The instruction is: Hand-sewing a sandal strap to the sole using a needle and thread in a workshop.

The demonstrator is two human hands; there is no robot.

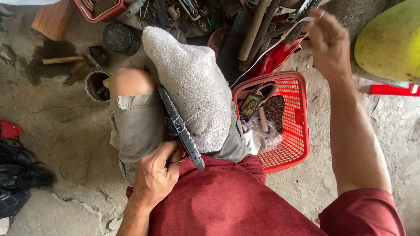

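In the lower middle of the frame I see my left hand [156, 175] closed in a tight grip on the near end of a dark, narrow shoe sole [180, 126], pressing it against my lap. The sole runs up and to the left from the hand, lying along the edge of a white towel [192, 83] draped over my knee. A thin pale thread [267, 52] leaves the sole area and stretches to the upper right of the frame, where my right hand [329, 43] is raised with its fingers pinched shut on the thread's far end. The two hands are well apart.

Right of my lap a red plastic basket [295, 131] sits on the concrete floor [65, 131], holding a brown insole [274, 111] and other small items. A small metal can [94, 85] stands left of my knee, and black shoes [22, 175] lie at the left edge.
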